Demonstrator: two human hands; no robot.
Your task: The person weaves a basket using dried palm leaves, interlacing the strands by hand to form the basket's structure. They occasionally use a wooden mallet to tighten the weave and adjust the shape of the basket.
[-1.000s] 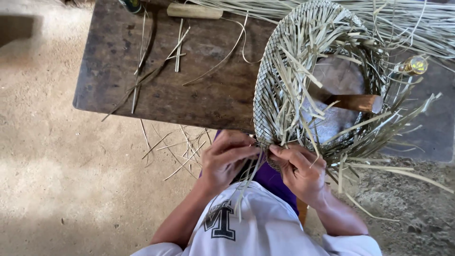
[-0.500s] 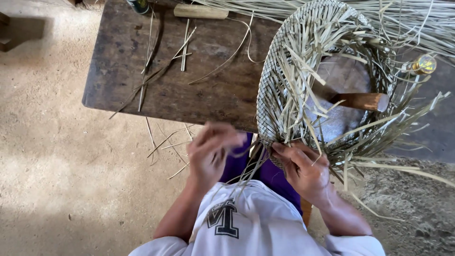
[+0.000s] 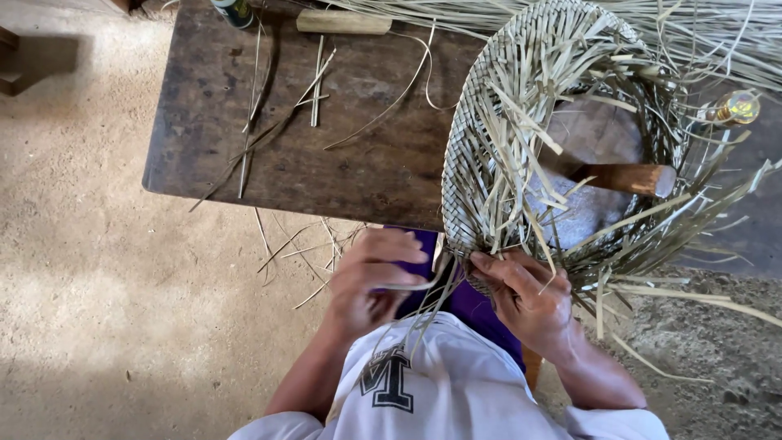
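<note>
Half-woven basket [image 3: 521, 122]: light, springy, brittle strands; rests on counter [image 3: 326, 163], beyond our grips. Right hand [image 3: 529, 301] closed on its near rim; left hand [image 3: 371, 281] seemingly pinches loose strip [image 3: 407, 287].

Woven basket [image 3: 521, 138]: half-finished, round, plaited from flat pale green-tan fibre strips. It lies tipped on its side at the near right edge of a dark wooden table [image 3: 244, 122], the mouth turned up toward the camera. The outer wall at left shows a tight, even chequer weave. The rim is unfinished: many loose strip ends stick out around the opening and trail down past the table edge. A brown wooden block shows inside the hollow.

Loose strips [image 3: 428, 305]: a small bunch of the same fibre, hanging from the lower rim of the basket, bent and slack.
</note>
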